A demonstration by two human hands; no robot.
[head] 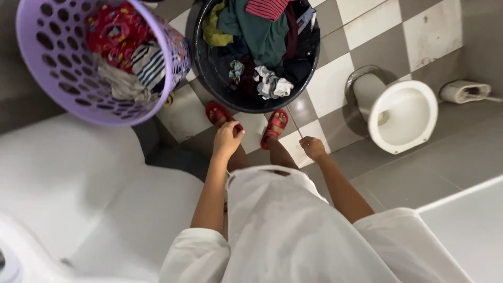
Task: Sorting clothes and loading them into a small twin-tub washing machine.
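Note:
I look straight down my white top at my feet in red sandals [274,127] on a grey and white checkered floor. My left hand [227,137] hangs in front of me with the fingers curled in, and nothing shows in it. My right hand [313,147] is loosely closed too, with nothing visible in it. Just ahead of my feet stands a black tub [203,63] piled with dark, green, red-striped and white clothes. A purple perforated laundry basket [47,57] with red and striped clothes sits at the upper left.
A white appliance top [68,183] fills the lower left, under the purple basket. A white toilet bowl [403,118] stands at the right, with a small white object [463,91] near the wall behind it. A pale ledge [471,220] runs along the lower right.

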